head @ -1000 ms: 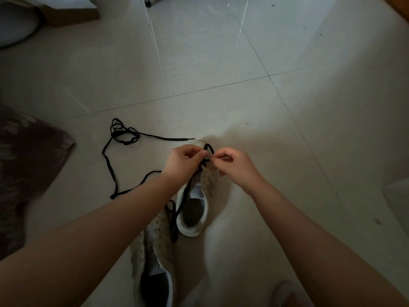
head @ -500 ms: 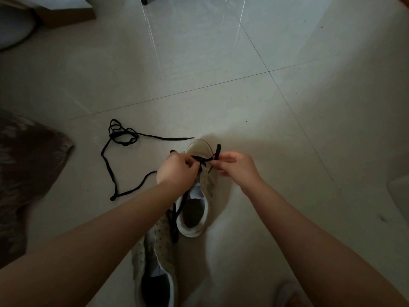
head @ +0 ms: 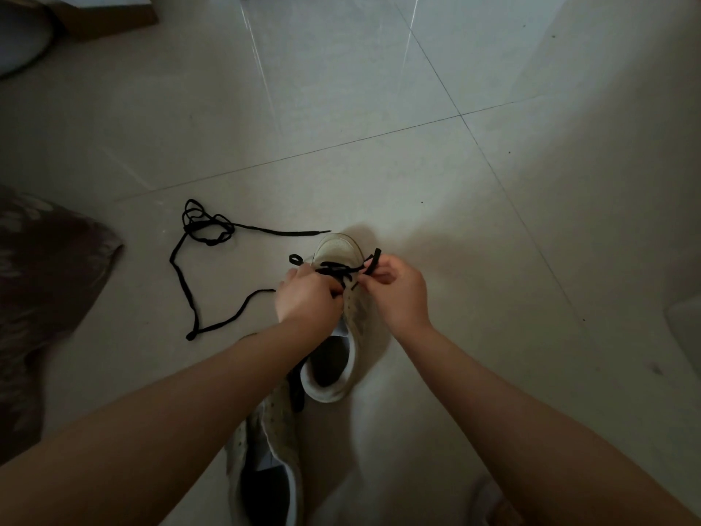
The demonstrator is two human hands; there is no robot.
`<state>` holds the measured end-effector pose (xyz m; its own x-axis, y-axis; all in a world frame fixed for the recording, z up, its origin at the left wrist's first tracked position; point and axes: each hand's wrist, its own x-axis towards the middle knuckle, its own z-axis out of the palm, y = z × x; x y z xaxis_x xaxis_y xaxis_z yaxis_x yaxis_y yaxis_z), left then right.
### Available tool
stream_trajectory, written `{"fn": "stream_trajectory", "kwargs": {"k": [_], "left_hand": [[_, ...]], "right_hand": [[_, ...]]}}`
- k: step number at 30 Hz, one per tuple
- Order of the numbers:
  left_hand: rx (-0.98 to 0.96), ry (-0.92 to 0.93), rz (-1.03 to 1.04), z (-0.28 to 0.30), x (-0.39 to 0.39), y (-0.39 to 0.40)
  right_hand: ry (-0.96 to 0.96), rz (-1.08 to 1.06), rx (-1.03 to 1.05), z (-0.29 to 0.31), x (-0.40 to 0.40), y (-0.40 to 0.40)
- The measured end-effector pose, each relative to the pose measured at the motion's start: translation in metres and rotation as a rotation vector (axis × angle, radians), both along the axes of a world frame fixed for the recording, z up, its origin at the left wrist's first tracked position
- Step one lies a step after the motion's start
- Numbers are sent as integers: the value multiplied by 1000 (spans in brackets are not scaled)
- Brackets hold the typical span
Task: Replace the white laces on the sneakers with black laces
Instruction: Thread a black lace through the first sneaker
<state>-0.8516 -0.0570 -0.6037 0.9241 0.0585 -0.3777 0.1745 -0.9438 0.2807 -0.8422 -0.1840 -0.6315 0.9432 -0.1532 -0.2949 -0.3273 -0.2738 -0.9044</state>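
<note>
A pale sneaker [head: 337, 252] lies on the tiled floor, toe pointing away from me. A black lace [head: 335, 268] crosses its front eyelets. My left hand [head: 305, 303] pinches the lace on the left side, a small loop sticking out beyond it. My right hand [head: 398, 288] pinches the other lace end, which stands up above the fingers. A second pale sneaker [head: 265, 449] lies nearer me, partly under my left forearm. A second black lace [head: 197, 260] lies loose on the floor to the left.
A dark patterned cushion or cloth [head: 41, 282] lies at the left edge. A cardboard box [head: 110, 13] and a dark round object sit at the top left. A pale object [head: 686, 328] shows at the right edge.
Both hands have drawn back toward me along the sneaker, uncovering its toe. The lace ends now stick out further on both sides.
</note>
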Motion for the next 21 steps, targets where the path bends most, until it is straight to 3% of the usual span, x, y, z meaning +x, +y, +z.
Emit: {"fn": "stream_trajectory", "kwargs": {"k": [9,15,21], "left_hand": [[40,-38,-24,-1,-1,-5],[-3,-27,26,-5,-2,-12],[-208,-52,15,-11,-2,-17]], "right_hand": [[8,54,-104,2,-7,-1],[109,42,2,2,-9,-7],[161,51,20,4,-15,-2]]}}
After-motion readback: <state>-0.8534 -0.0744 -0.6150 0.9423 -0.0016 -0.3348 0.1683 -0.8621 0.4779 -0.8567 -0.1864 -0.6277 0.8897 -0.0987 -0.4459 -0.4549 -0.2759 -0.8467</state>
